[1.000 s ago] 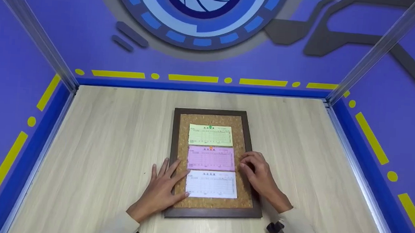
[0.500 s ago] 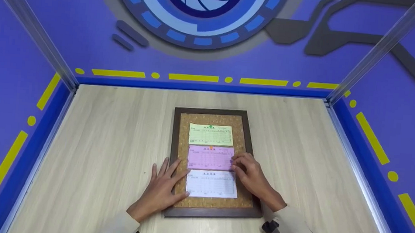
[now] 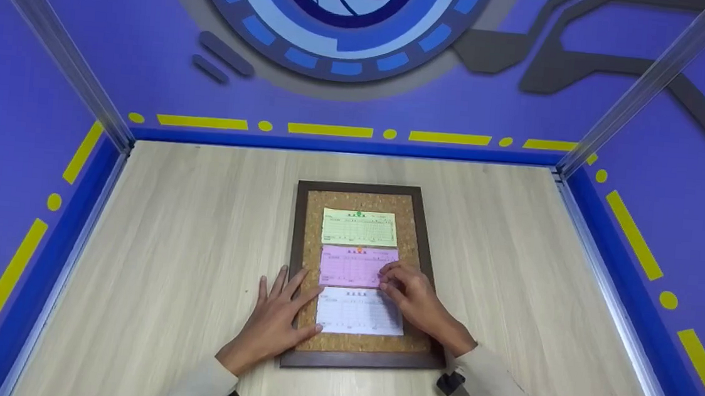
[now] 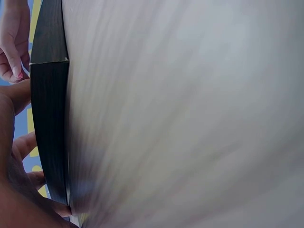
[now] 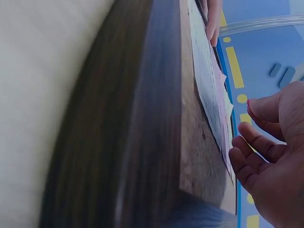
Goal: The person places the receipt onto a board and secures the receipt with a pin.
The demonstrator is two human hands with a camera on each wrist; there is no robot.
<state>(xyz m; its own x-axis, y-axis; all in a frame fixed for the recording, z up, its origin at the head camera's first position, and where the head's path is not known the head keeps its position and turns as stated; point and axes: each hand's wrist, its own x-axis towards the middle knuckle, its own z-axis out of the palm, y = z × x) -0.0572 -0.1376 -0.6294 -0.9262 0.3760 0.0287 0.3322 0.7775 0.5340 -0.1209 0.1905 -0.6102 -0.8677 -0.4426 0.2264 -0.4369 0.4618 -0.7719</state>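
Observation:
A dark-framed cork board (image 3: 353, 344) lies on the table, bearing a green slip (image 3: 356, 230), a pink slip (image 3: 347, 270) and a white slip (image 3: 349, 314) in a column. A green pushpin (image 3: 359, 213) and an orange pushpin (image 3: 360, 249) sit at the tops of the upper two slips; none shows on the white one. My left hand (image 3: 273, 321) rests spread on the board's left edge, thumb and index finger at the white slip's left side. Over the right of the pink and white slips, my right hand (image 3: 417, 299) pinches a small red pushpin (image 5: 248, 102), mostly hidden by the fingertips.
Pale wood-grain table (image 3: 199, 224) surrounds the board. Blue panels (image 3: 359, 113) with yellow marks close off the back and both sides, joined by metal corner posts. A dark clip-like device (image 3: 450, 383) is at the right wrist.
My right hand has moved left from the board's right frame to above the pink and white slips, holding the pushpin. The left hand and the slips have stayed put.

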